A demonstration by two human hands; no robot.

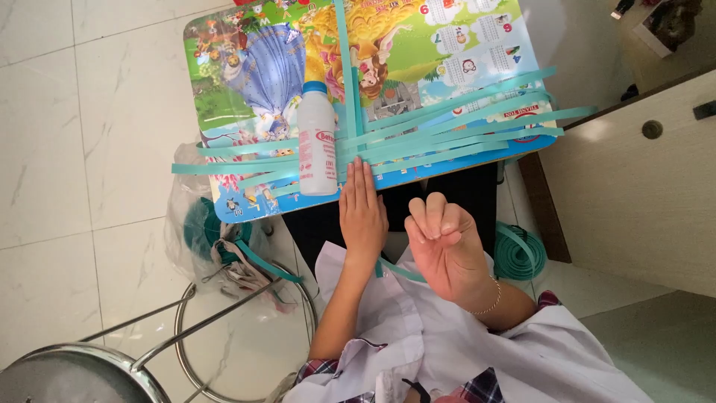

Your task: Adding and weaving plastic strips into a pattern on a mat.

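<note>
My left hand (pixel 363 209) lies flat, fingers together, on the near edge of a small colourful picture table (pixel 246 67), pressing down several long teal strips (pixel 455 123) that fan out across it. A white plastic bottle with a blue cap (pixel 317 142) lies on the strips just left of that hand. My right hand (pixel 445 246) is raised off the table in front of me, palm up, fingers curled inward; I see nothing between its fingers. One teal strip (pixel 344 67) runs up the table's middle.
A clear plastic bag holding a teal coil (pixel 205 231) sits on the floor at left. Another teal coil (pixel 518 254) lies on the floor at right. A metal stool (pixel 97 366) stands at lower left. A wooden cabinet (pixel 641 186) is on the right.
</note>
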